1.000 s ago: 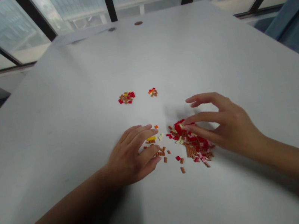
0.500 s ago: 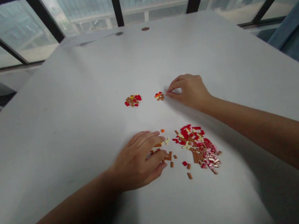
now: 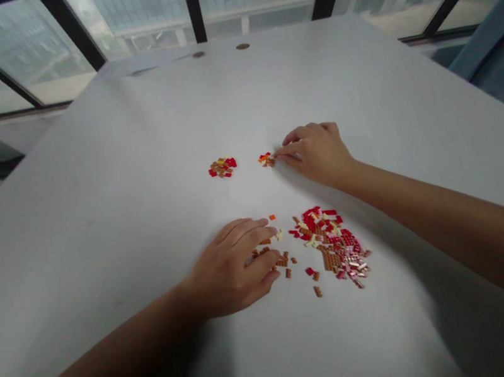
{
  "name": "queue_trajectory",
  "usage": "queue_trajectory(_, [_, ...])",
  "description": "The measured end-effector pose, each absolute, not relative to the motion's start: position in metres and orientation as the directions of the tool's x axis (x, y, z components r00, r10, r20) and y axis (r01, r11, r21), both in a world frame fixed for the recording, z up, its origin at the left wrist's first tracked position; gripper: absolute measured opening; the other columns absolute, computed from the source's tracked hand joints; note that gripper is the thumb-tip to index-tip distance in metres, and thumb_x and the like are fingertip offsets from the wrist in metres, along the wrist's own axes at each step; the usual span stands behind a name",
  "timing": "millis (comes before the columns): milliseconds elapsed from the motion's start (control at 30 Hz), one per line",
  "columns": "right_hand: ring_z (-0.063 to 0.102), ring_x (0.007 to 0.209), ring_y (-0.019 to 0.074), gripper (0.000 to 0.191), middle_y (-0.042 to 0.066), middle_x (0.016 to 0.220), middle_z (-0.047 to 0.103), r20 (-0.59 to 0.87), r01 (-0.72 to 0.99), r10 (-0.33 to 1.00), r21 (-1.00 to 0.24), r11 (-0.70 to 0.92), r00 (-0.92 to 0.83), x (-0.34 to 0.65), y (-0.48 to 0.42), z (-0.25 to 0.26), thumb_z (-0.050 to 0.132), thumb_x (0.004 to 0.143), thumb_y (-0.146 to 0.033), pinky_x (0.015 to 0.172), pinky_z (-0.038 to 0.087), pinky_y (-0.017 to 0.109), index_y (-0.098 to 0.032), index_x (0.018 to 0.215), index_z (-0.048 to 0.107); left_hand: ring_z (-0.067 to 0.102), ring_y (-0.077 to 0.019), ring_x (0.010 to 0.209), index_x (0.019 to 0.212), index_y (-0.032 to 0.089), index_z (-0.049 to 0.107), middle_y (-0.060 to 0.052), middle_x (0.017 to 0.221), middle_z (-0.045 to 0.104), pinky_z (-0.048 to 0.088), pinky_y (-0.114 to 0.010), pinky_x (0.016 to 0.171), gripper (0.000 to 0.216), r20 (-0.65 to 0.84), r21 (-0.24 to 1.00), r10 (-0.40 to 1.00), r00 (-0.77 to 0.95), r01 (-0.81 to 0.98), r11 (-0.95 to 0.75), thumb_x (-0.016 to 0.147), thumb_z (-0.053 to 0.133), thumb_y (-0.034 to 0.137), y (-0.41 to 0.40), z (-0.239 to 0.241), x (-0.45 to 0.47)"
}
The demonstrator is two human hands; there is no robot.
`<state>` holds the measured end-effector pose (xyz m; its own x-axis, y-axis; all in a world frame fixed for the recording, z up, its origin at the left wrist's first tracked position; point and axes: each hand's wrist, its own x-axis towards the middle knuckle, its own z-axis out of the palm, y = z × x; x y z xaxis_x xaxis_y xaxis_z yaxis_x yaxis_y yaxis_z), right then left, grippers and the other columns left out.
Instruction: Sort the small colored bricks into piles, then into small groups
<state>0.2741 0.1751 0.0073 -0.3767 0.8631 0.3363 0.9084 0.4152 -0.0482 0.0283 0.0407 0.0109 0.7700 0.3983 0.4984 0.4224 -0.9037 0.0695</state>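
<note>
A big heap of tiny red, brown and cream bricks [image 3: 332,244] lies on the white table [image 3: 134,169] in front of me. My left hand [image 3: 233,268] rests flat beside it, fingers stretched over a few loose brown bricks [image 3: 278,258]. My right hand [image 3: 316,151] reaches further out, fingers pinched together at the edge of a small pile of orange and brown bricks [image 3: 266,159]. What the pinch holds is too small to see. A second small pile of red and brown bricks [image 3: 222,167] lies to the left of that one.
Two round holes [image 3: 242,46] sit near the table's far edge. Behind it runs a wall of windows with dark frames [image 3: 191,0]. A blue curtain [image 3: 492,48] hangs at the right.
My right hand left the big heap, travelled out to the small orange and brown pile and closed into a pinch at its edge. My left hand has stayed in place.
</note>
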Motion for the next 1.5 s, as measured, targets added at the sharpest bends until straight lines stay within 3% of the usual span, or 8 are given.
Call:
queue_trajectory(200, [0.063, 0.101, 0.0296, 0.031, 0.009, 0.112, 0.073, 0.318, 0.863, 0.816, 0.011, 0.505, -0.482, 0.293, 0.140, 0.021, 0.047, 0.099, -0.033, 0.090, 0.039, 0.052, -0.027, 0.106, 0.076, 0.065, -0.0251, 0.113, 0.095, 0.016, 0.066, -0.012, 0.114, 0.070, 0.054, -0.043, 0.100, 0.009, 0.495, 0.073, 0.400, 0.772, 0.421, -0.904, 0.091, 0.058, 0.019, 0.040, 0.011, 0.028])
queue_trajectory(367, [0.067, 0.097, 0.0229, 0.020, 0.008, 0.106, 0.074, 0.427, 0.654, 0.584, 0.024, 0.756, -0.690, 0.308, 0.080, 0.018, 0.054, 0.097, -0.022, 0.095, 0.043, 0.048, -0.022, 0.103, 0.072, 0.063, -0.0267, 0.117, 0.103, 0.015, 0.065, -0.015, 0.119, 0.068, 0.053, -0.044, 0.102, 0.015, 0.478, 0.092, 0.419, 0.772, 0.431, -0.898, 0.091, 0.059, 0.020, 0.040, 0.012, 0.028])
queue_trajectory(533, [0.068, 0.092, 0.0175, 0.020, 0.005, 0.102, 0.075, 0.553, 0.590, 0.516, -0.053, 0.806, -0.654, 0.307, 0.049, 0.009, 0.054, 0.096, -0.016, 0.100, 0.043, 0.045, -0.024, 0.109, 0.066, 0.062, -0.0286, 0.119, 0.108, 0.015, 0.063, -0.016, 0.121, 0.066, 0.051, -0.046, 0.103, 0.020, 0.436, 0.080, 0.394, 0.809, 0.401, -0.913, 0.090, 0.062, 0.022, 0.039, 0.013, 0.028])
queue_trajectory(733, [0.069, 0.097, 0.0192, 0.025, 0.004, 0.109, 0.074, 0.554, 0.581, 0.553, -0.147, 0.801, -0.622, 0.308, 0.049, 0.008, 0.053, 0.093, -0.015, 0.105, 0.041, 0.048, -0.028, 0.109, 0.066, 0.059, -0.0308, 0.123, 0.115, 0.015, 0.057, -0.018, 0.127, 0.062, 0.053, -0.047, 0.100, 0.027, 0.432, 0.105, 0.402, 0.807, 0.398, -0.911, 0.092, 0.062, 0.028, 0.040, 0.013, 0.025])
queue_trajectory(1000, [0.068, 0.097, 0.0203, 0.023, 0.004, 0.111, 0.073, 0.555, 0.556, 0.542, -0.162, 0.815, -0.632, 0.306, 0.046, 0.005, 0.056, 0.093, -0.023, 0.105, 0.039, 0.048, -0.029, 0.114, 0.063, 0.053, -0.0347, 0.128, 0.133, 0.017, 0.052, -0.019, 0.133, 0.055, 0.050, -0.054, 0.102, 0.046, 0.336, 0.153, 0.449, 0.828, 0.422, -0.894, 0.093, 0.061, 0.039, 0.042, 0.010, 0.024])
queue_trajectory(1333, [0.065, 0.106, 0.0241, 0.024, 0.010, 0.118, 0.070, 0.491, 0.576, 0.559, -0.134, 0.807, -0.669, 0.306, 0.046, 0.004, 0.052, 0.095, -0.024, 0.104, 0.040, 0.052, -0.027, 0.110, 0.070, 0.053, -0.0346, 0.129, 0.122, 0.017, 0.057, -0.020, 0.132, 0.054, 0.051, -0.052, 0.100, 0.036, 0.360, 0.151, 0.447, 0.819, 0.422, -0.894, 0.093, 0.062, 0.037, 0.042, 0.011, 0.023])
queue_trajectory(1500, [0.064, 0.110, 0.0270, 0.027, 0.014, 0.123, 0.068, 0.503, 0.601, 0.584, -0.150, 0.785, -0.638, 0.307, 0.046, 0.002, 0.052, 0.094, -0.022, 0.103, 0.041, 0.055, -0.022, 0.113, 0.071, 0.050, -0.0339, 0.132, 0.128, 0.017, 0.053, -0.020, 0.135, 0.054, 0.049, -0.053, 0.102, 0.041, 0.368, 0.177, 0.459, 0.809, 0.424, -0.888, 0.094, 0.061, 0.038, 0.042, 0.009, 0.023])
